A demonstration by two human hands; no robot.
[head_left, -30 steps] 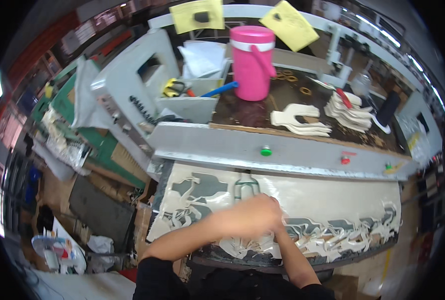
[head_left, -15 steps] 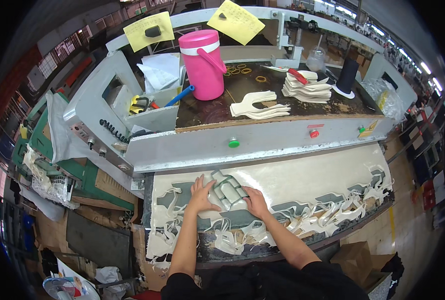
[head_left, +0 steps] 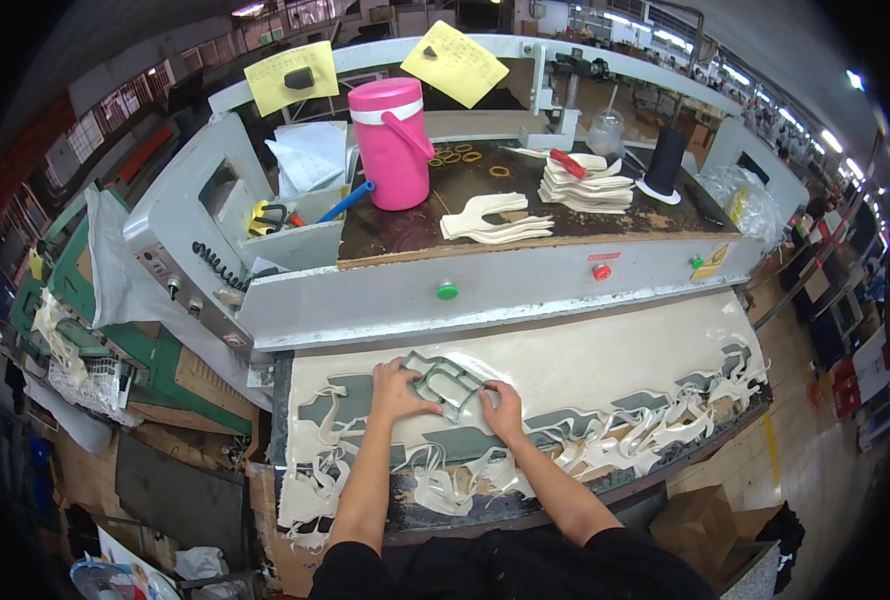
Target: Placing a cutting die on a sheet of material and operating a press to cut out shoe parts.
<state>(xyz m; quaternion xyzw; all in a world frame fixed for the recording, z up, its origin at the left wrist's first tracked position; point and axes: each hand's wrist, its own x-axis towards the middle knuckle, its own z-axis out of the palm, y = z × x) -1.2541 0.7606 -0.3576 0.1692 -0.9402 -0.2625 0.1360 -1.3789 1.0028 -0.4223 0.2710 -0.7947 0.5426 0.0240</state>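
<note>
Broadly, a grey die-cutting press [head_left: 485,285] spans the bench, with a cream material sheet [head_left: 605,360] on its bed, punched full of cut-out holes along the near edge. On that sheet lies a grey-green steel cutting die [head_left: 445,381]. Both hands grip the die: the left hand [head_left: 397,388] clasps its left side with curled fingers, while the right hand [head_left: 503,408] presses against its right end.
</note>
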